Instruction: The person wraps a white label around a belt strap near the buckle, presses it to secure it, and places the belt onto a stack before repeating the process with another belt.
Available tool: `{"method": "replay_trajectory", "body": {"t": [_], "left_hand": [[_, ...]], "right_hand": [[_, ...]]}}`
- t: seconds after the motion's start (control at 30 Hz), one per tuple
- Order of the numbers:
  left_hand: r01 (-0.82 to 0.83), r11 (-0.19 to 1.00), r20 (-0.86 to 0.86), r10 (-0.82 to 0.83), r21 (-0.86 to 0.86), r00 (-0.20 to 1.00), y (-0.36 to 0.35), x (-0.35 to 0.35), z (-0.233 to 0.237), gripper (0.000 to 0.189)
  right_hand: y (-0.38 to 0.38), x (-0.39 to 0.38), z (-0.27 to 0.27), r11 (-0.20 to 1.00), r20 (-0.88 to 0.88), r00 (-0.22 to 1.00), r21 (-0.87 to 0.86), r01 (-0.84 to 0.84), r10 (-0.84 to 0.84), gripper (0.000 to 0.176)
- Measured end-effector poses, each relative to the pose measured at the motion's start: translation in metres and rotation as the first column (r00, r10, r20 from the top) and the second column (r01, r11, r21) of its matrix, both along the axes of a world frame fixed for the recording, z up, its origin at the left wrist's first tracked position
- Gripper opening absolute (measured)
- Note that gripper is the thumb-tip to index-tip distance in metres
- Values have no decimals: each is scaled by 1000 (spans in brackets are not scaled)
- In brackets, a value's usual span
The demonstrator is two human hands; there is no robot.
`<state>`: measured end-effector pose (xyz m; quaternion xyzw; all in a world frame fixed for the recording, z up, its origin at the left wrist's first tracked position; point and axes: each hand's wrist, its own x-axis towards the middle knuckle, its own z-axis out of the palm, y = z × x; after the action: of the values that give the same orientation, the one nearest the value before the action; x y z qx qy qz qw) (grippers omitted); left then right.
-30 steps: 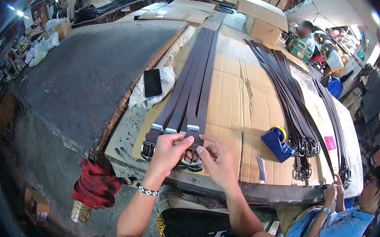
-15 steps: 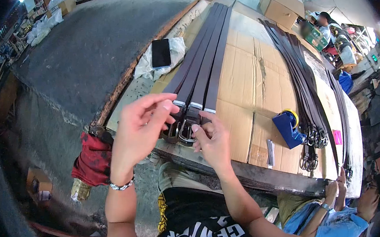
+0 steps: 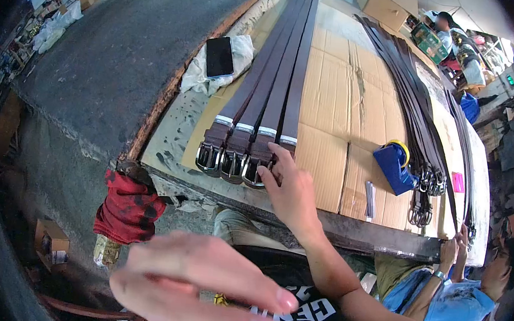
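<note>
Dark brown belts (image 3: 271, 70) lie side by side, lengthwise on the cardboard, with pale bands near their buckle ends. Their metal buckles (image 3: 232, 165) line up at the near edge. My right hand (image 3: 295, 194) is at the rightmost belts, thumb by a buckle and index finger on the strap, its grip closed around the belt end; the rightmost buckle is hidden under it. My left hand (image 3: 197, 284) is raised close to the camera, away from the belts, fingers stretched and apart, with nothing visible in them.
A phone (image 3: 219, 57) rests on white plastic. To the right are a blue tape dispenser (image 3: 395, 169), pale strips (image 3: 369, 200) and more belts (image 3: 417, 107). A co-worker in a blue shirt (image 3: 446, 305) handles a strap at the right table edge. A red cloth (image 3: 129, 204) hangs at left.
My left hand has left the belts and come down and toward the camera. My right hand stays at the rightmost belts. The buckles are now spread more evenly and show more fully.
</note>
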<state>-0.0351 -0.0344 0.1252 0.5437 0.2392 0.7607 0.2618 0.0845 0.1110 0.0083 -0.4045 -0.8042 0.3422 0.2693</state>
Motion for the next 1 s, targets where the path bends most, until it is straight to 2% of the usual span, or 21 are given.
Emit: {"method": "replay_trajectory", "body": {"t": [0.03, 0.07, 0.13, 0.2, 0.27, 0.37, 0.47, 0.63, 0.67, 0.7, 0.77, 0.83, 0.87, 0.9, 0.93, 0.97, 1.0], "left_hand": [[140, 988, -124, -132, 60, 984, 1, -12, -1, 22], [225, 930, -139, -274, -289, 952, -18, -17, 11, 13], [229, 851, -88, -304, -472, 949, -32, -9, 27, 18], [102, 978, -3, -104, -183, 995, -19, 33, 23, 21], [-77, 992, 143, 63, 101, 988, -3, 74, 17, 27], [-8, 958, 128, -30, 288, 991, 6, 71, 12, 42], [93, 968, 167, -134, 232, 977, 4, 79, 17, 40], [358, 892, 101, -397, 277, 912, 33, 80, 16, 37], [388, 868, 113, -439, 310, 892, 37, 85, 14, 36], [386, 843, 159, -468, 374, 869, 41, 98, 5, 35], [343, 857, 288, -464, 383, 837, 37, 124, 2, 32], [304, 912, 427, -400, 275, 811, 26, 142, 15, 30], [300, 927, 483, -374, 226, 792, 24, 147, 24, 29], [323, 926, 515, -377, 194, 770, 29, 148, 35, 28], [379, 897, 467, -442, 227, 766, 36, 147, 34, 27], [434, 864, 415, -503, 255, 758, 43, 147, 33, 26], [521, 786, 267, -609, 334, 747, 53, 139, 14, 25]], "right_hand": [[-1, 0, -2, 1000, 22, 1000, 23, -7, 7, 45], [-1, 0, -4, 999, 28, 1000, 49, -9, 7, 45], [-3, 1, -7, 995, 38, 999, 100, -11, 7, 45], [-2, 0, -9, 994, 24, 1000, 108, -11, 8, 45], [0, -1, -11, 992, 19, 1000, 125, -18, 16, 44], [1, 0, -11, 991, 7, 1000, 127, -30, 29, 44], [-1, 4, -9, 995, -28, 999, 101, -27, 30, 46], [-5, 36, 3, 997, -93, 995, 73, -32, 39, 45], [-6, 46, 1, 997, -142, 990, 74, 11, 0, 38], [-5, 60, 0, 997, -125, 990, 28, 67, -63, 35], [5, 96, -1, 984, -87, 981, -61, 168, -173, 28], [36, 149, -10, 905, -13, 909, 87, 417, -417, 20], [63, 183, -18, 827, -57, 873, 296, 478, -484, 17], [88, 216, -18, 783, -155, 836, 294, 548, -527, 16], [108, 248, -12, 669, -119, 766, 416, 617, -632, 17], [135, 285, -14, 623, -128, 725, 424, 657, -677, 19], [159, 317, -16, 534, -105, 656, 492, 688, -748, 22]]}}
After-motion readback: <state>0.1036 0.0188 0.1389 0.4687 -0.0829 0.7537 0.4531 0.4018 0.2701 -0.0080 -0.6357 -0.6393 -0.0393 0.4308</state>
